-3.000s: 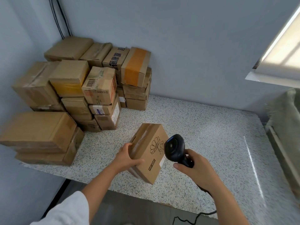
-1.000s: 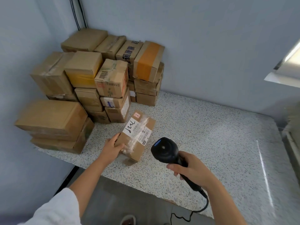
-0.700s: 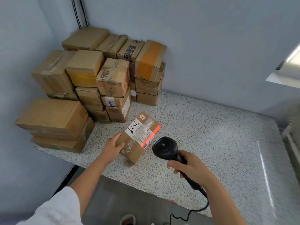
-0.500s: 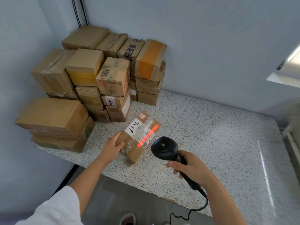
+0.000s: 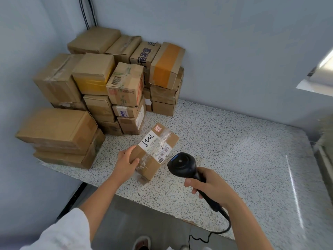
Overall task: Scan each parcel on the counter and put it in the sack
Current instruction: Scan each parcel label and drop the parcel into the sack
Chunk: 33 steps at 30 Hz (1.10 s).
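Observation:
A small cardboard parcel (image 5: 155,150) with a white label and clear tape lies tilted on the speckled counter (image 5: 234,150). My left hand (image 5: 126,163) grips its near left end, thumb on top. My right hand (image 5: 209,186) holds a black barcode scanner (image 5: 182,165) by the handle, its head just right of the parcel and aimed at the label. No red scan line shows on the label. Only a blurred edge of the sack (image 5: 326,130) appears at the far right.
Several stacked cardboard boxes (image 5: 115,83) fill the back left corner against the walls. Two larger flat boxes (image 5: 59,136) sit at the counter's left edge. The scanner's cable (image 5: 216,231) hangs below the counter's front edge.
The parcel was turned label-up and tilted toward the scanner. A red scan line crossed the label half a second ago and is gone now. Both hands have barely moved.

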Each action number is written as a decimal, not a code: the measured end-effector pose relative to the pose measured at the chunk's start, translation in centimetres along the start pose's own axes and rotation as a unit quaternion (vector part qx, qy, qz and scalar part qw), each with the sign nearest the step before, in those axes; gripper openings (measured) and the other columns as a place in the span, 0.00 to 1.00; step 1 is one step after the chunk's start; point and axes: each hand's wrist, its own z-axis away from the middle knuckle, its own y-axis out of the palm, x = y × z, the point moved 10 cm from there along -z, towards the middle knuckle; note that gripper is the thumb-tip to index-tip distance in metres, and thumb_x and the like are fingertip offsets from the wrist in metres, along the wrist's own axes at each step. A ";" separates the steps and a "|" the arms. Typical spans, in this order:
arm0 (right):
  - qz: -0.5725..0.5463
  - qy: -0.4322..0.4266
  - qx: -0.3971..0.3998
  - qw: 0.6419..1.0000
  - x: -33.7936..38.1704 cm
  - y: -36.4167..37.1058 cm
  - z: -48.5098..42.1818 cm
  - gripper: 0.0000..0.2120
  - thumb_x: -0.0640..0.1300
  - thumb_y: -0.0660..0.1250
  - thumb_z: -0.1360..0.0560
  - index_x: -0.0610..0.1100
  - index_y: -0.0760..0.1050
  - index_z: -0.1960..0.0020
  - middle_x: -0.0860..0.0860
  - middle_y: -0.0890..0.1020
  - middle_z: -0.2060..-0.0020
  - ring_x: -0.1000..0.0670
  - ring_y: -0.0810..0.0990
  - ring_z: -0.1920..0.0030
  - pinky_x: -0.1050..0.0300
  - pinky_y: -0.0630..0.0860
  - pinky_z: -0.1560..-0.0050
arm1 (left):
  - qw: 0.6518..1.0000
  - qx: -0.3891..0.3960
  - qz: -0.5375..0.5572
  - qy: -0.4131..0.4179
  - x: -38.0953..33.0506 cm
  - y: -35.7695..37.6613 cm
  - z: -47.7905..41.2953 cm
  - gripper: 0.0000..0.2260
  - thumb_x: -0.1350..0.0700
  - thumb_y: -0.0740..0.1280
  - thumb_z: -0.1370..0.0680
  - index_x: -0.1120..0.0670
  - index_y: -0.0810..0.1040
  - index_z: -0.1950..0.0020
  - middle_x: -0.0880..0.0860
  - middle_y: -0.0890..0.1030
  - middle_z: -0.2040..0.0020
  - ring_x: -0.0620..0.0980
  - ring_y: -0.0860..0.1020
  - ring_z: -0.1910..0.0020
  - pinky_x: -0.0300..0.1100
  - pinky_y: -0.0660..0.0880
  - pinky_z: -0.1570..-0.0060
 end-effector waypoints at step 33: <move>-0.016 0.052 -0.200 0.978 -1.4 -2.4 8.1 0.10 0.49 0.70 0.28 0.48 0.74 0.50 0.51 0.82 0.60 0.56 0.81 0.64 0.61 0.78 0.62 | 0.953 -0.034 -0.238 0.183 -5.3 5.1 2.3 0.45 0.38 0.75 0.42 0.54 0.59 0.32 0.61 0.58 0.30 0.63 0.56 0.31 0.61 0.63 0.35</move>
